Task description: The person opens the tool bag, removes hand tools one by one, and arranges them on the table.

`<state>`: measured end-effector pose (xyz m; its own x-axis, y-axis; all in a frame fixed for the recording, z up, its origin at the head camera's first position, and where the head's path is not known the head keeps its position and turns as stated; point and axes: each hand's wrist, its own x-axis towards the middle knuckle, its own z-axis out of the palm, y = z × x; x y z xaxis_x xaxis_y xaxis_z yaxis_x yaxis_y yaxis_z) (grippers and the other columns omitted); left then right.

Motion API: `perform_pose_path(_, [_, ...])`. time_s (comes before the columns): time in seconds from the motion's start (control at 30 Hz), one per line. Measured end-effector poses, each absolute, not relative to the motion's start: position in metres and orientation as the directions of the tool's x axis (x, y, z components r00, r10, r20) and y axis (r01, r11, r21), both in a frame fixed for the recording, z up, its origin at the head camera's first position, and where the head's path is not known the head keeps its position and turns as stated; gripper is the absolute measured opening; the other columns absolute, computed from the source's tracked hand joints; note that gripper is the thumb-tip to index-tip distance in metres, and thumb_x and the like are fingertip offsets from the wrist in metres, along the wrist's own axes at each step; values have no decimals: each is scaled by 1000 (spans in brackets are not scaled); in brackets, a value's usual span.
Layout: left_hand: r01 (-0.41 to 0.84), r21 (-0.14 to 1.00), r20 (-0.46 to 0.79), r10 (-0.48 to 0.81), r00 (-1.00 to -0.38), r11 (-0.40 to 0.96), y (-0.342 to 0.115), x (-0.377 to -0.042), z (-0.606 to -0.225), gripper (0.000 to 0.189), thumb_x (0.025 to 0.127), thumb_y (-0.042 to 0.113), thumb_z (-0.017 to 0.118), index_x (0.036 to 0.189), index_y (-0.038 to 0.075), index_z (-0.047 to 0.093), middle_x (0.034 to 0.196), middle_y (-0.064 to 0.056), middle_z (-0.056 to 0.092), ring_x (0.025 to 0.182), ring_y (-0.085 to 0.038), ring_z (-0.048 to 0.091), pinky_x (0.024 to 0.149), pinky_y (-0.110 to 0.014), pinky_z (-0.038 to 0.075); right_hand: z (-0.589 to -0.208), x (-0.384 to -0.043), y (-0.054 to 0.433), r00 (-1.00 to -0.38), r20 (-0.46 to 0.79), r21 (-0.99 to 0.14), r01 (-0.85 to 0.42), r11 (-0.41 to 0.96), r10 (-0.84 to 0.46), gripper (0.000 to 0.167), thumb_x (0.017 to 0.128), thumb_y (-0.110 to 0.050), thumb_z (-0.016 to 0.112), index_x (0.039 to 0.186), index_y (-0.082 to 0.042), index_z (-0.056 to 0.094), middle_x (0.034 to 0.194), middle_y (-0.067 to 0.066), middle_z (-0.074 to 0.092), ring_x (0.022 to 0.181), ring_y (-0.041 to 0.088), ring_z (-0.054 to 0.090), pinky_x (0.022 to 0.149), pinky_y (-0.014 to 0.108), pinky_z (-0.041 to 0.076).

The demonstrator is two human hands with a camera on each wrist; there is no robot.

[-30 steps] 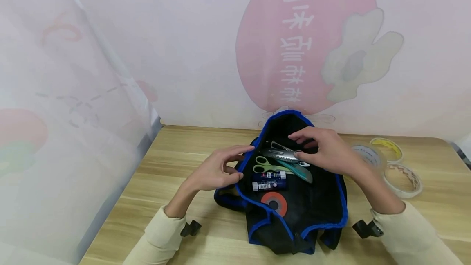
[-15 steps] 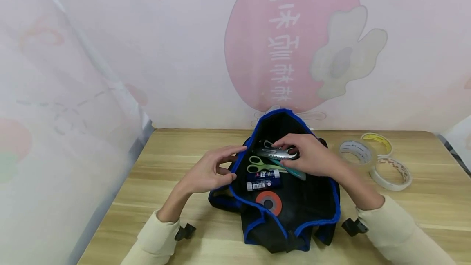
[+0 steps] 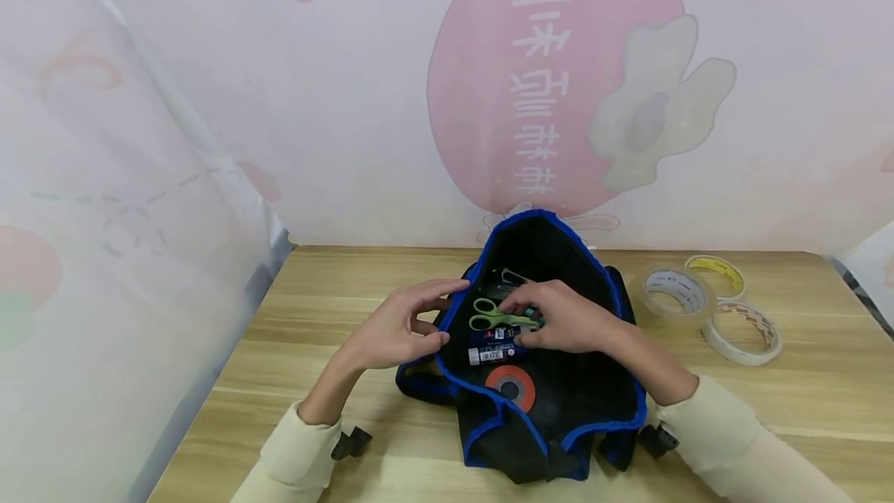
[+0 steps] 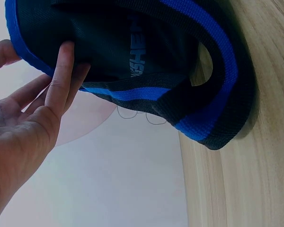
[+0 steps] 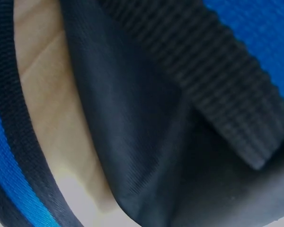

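A black bag (image 3: 559,379) with blue trim stands open-topped on the table. My left hand (image 3: 405,324) is at its left rim; in the left wrist view, its fairly straight fingers (image 4: 59,87) touch the outer wall. My right hand (image 3: 566,317) reaches inside, fingers bent over green-handled scissors (image 3: 483,315) and dark blue glue sticks (image 3: 492,355). A bit of teal shows under that hand; whether anything is pinched is hidden. Behind the scissors lies a dim metal tool (image 3: 501,291). An orange-and-grey disc (image 3: 511,388) lies nearer the front.
Three tape rolls, a clear one (image 3: 653,305), a yellow-lined one (image 3: 729,274) and a white one (image 3: 733,348), lie right of the bag on the wooden table (image 3: 335,286). A printed pale curtain (image 3: 363,138) hangs behind. The right wrist view shows only bag fabric (image 5: 132,118) and tabletop.
My right hand has moved from the silver knife at the back of the bag down and toward the front, onto the scissors and glue sticks. My left hand stays at the rim.
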<state>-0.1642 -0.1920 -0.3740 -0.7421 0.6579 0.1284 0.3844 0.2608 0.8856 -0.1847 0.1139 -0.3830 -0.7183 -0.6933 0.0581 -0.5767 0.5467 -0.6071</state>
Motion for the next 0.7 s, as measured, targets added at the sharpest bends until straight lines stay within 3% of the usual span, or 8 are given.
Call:
perform_pose_path(0.13, [383, 884, 127, 654, -746, 266, -192, -164, -374, 73, 92, -4, 65, 162, 8, 48, 167, -17, 46, 141, -44, 59, 91, -32, 65, -390, -183, 110, -713, 33, -597, -576, 558, -700, 40, 93, -12, 82, 132, -7, 74, 128, 9, 76, 117, 27, 71, 102, 50, 59])
perform_pose_path(0.7, [389, 875, 121, 648, -752, 288, -192, -163, -373, 73, 92, -2, 67, 162, 10, 48, 166, -16, 47, 140, -43, 60, 92, -32, 65, -406, -179, 99, -687, -8, -593, -582, 557, -727, 35, 92, -10, 82, 127, -11, 78, 125, 4, 77, 112, 20, 73, 97, 42, 61])
